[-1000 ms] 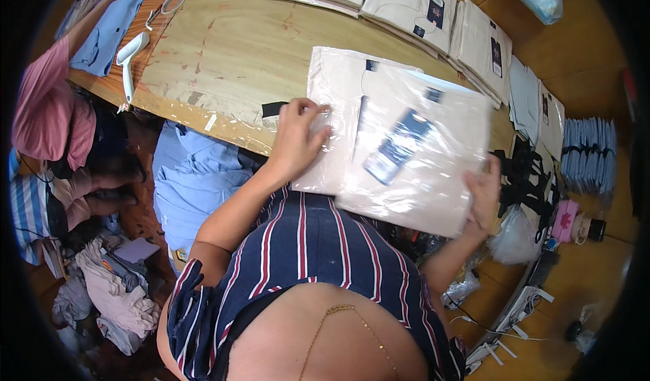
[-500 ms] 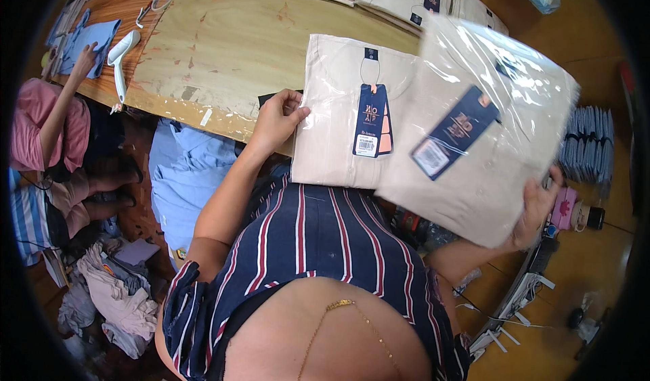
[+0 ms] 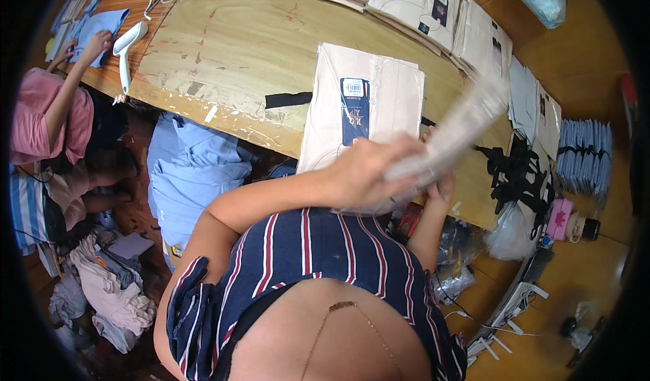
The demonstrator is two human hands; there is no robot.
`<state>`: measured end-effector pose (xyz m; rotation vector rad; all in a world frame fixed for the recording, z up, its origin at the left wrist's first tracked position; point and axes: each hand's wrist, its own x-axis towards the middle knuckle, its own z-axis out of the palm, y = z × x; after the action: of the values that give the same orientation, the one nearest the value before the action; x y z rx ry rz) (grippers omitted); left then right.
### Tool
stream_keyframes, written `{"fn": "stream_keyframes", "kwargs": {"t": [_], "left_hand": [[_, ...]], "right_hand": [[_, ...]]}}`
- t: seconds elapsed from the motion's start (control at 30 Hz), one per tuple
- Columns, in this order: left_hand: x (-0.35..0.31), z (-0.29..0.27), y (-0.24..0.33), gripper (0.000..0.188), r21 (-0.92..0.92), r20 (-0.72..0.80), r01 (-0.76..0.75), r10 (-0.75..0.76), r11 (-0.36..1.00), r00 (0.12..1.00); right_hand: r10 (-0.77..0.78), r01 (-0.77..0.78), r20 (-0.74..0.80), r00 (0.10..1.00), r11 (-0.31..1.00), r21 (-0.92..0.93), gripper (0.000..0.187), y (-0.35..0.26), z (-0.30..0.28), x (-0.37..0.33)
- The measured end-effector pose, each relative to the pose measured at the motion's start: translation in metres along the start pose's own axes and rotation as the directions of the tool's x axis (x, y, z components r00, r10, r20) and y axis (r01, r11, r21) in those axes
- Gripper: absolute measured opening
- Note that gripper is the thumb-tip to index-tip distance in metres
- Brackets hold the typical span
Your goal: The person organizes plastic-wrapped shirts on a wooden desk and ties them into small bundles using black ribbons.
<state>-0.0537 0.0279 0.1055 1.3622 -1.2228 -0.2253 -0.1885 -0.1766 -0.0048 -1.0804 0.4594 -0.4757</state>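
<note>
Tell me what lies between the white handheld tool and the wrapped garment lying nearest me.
The head view shows a black strip by the left edge of the garment, a small white scrap and stained tabletop.

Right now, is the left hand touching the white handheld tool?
Apart. The head view plainly shows bare tabletop and part of a flat wrapped garment between the left hand and the white handheld tool.

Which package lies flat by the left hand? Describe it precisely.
Find the near edge of the wooden table. Beyond the left hand lies a cream, plastic-wrapped package with a dark-blue tag; unlike the tilted held package, it lies flat.
</note>
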Motion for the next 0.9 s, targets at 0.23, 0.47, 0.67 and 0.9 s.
{"fn": "stream_keyframes", "kwargs": {"t": [0.23, 0.47, 0.67, 0.9], "left_hand": [[0.011, 0.007, 0.019, 0.033, -0.342, 0.513, 0.059, 0.134, 0.938, 0.848], [-0.03, -0.04, -0.068, 0.037, 0.399, -0.352, 0.546, -0.427, 0.737, 0.833], [-0.042, -0.053, -0.088, 0.044, 0.319, -0.353, 0.839, -0.766, 0.441, 0.537], [-0.065, -0.056, -0.113, 0.033, 0.223, -0.345, 0.81, -0.733, 0.542, 0.586]], "right_hand": [[-0.298, -0.159, 0.629, 0.718, 0.81, 0.565, 0.058, -0.048, -0.006, -0.033], [-0.385, -0.182, 0.735, 0.558, 0.808, 0.561, 0.056, -0.077, -0.018, -0.031], [-0.395, -0.195, 0.768, 0.504, 0.814, 0.547, 0.055, -0.088, -0.021, -0.027], [-0.396, -0.195, 0.787, 0.474, 0.824, 0.532, 0.053, -0.097, -0.026, -0.025]]}}
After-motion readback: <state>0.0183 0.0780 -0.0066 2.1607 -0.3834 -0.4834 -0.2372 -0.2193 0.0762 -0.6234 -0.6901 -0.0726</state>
